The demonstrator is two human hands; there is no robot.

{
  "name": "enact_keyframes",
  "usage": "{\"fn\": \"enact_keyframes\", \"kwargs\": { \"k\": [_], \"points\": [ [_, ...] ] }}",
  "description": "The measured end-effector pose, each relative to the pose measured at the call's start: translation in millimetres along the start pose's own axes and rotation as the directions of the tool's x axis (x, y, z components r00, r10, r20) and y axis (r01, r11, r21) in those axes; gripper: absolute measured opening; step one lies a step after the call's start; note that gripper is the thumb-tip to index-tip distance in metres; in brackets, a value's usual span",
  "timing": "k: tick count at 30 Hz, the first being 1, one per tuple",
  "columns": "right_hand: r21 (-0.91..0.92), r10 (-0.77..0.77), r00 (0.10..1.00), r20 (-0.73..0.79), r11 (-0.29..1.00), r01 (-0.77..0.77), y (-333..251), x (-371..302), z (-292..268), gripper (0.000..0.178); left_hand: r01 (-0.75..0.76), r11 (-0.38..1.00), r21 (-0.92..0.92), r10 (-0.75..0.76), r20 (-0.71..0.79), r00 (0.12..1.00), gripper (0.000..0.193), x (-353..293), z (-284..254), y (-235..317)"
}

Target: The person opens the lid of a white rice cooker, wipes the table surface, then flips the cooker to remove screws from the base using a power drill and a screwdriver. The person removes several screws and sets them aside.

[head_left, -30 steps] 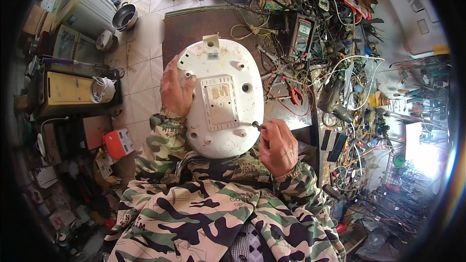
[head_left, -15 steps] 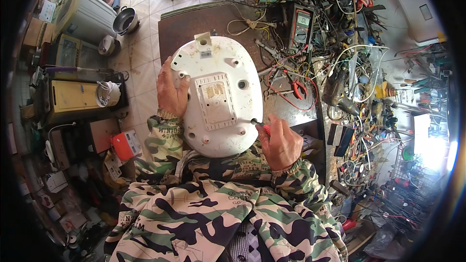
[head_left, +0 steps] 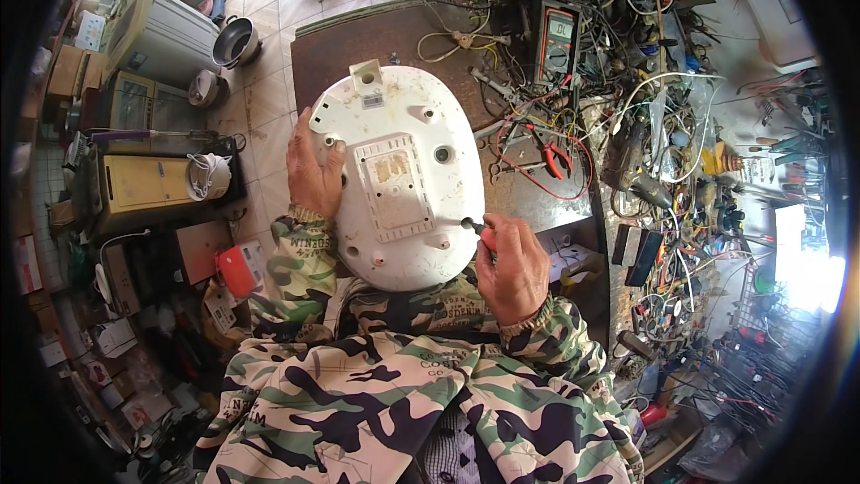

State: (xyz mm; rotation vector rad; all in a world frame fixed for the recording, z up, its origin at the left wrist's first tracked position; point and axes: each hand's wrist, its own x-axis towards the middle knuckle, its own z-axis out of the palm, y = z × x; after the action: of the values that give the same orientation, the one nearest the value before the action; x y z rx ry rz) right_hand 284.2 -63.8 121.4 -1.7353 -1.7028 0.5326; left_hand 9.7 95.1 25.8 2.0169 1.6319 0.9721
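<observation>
A white oval appliance lies upside down on the brown workbench, its base plate with a worn label facing up. My left hand presses flat on its left side. My right hand is closed on a screwdriver with a dark shaft and red handle. The tip touches a screw hole at the lower right of the base. Camouflage sleeves cover both my forearms.
A multimeter and a tangle of wires with red-handled pliers crowd the bench to the right. Old appliances, a yellow box and a metal pot stand on the tiled floor at left. Tools hang at far right.
The appliance and both hands sit slightly higher in view as my head shifted. The screwdriver tip stays at the same screw hole.
</observation>
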Motion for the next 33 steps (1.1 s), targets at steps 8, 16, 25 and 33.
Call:
{"fn": "enact_keyframes", "kwargs": {
  "k": [8,16,25,33],
  "points": [
    [-0.036,-0.067,0.997,-0.029,0.997,0.066,-2.9,2.6,-7.8,0.041,-0.003,1.0,-0.003,0.003,-0.01,1.0,0.068,0.2,-1.5,5.5],
    [-0.014,-0.073,0.996,-0.053,0.997,0.073,-4.5,0.9,-14.8,0.043,-0.013,1.0,-0.006,0.013,-0.013,1.0,0.068,0.4,0.8,3.9],
    [0.035,0.001,0.997,-0.076,0.999,0.002,-12.2,-7.8,-30.0,0.049,-0.021,1.0,-0.023,0.02,-0.021,1.0,0.067,-0.3,1.9,0.4],
    [0.035,0.01,0.986,-0.166,0.999,-0.004,-23.9,-13.5,-52.0,0.047,-0.107,0.986,0.13,0.123,-0.125,0.984,0.065,-0.4,2.0,4.9]
  ]
}}
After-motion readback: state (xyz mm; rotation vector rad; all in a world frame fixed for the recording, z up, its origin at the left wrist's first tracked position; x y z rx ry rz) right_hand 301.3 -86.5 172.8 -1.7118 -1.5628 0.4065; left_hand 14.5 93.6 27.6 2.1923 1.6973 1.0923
